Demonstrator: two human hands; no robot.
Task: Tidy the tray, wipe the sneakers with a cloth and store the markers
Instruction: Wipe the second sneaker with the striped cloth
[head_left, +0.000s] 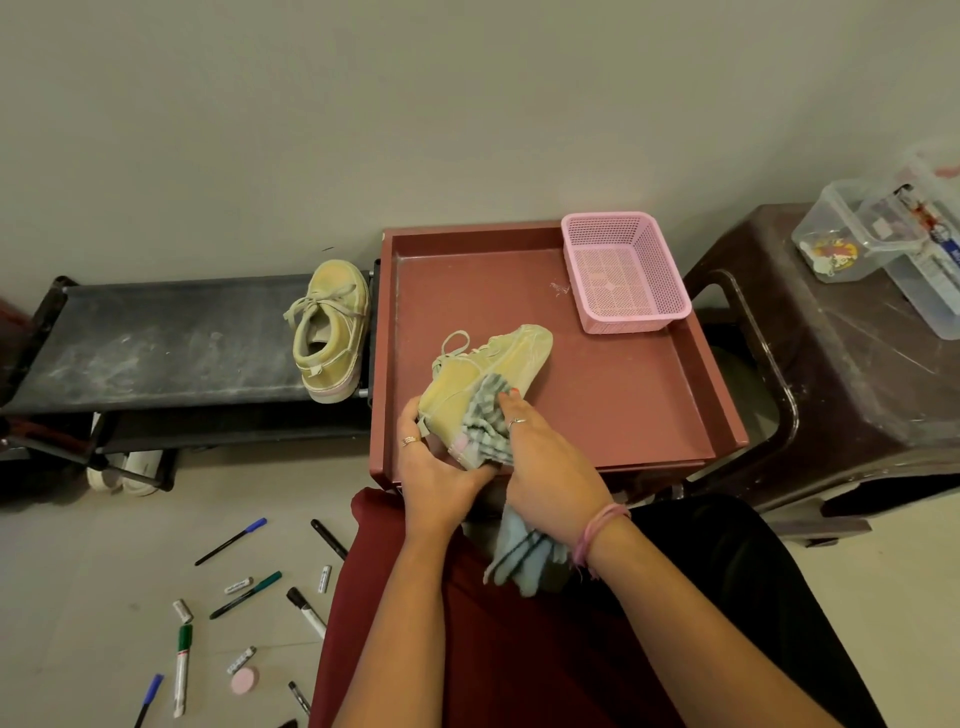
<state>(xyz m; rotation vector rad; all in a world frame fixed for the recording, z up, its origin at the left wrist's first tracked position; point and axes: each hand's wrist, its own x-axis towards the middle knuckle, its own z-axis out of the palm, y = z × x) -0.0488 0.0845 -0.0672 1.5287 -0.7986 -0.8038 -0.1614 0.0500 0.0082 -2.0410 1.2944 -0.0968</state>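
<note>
A yellow sneaker (493, 369) is held over the near left part of the red-brown tray (623, 395), lying on its side. My left hand (436, 467) grips its heel from below. My right hand (550, 462) presses a grey striped cloth (485, 421) against the sneaker's side, and the cloth's free end hangs down over my lap. A second yellow sneaker (330, 332) lies on the black shoe rack (171, 343) to the left. Several markers (182, 670) and pens (231, 540) are scattered on the floor at lower left.
An empty pink mesh basket (626, 270) stands in the tray's far right corner. A brown plastic stool (831, 364) on the right carries clear plastic boxes (841, 234). White shoes (124, 470) sit under the rack. A small pink round object (244, 680) lies among the markers.
</note>
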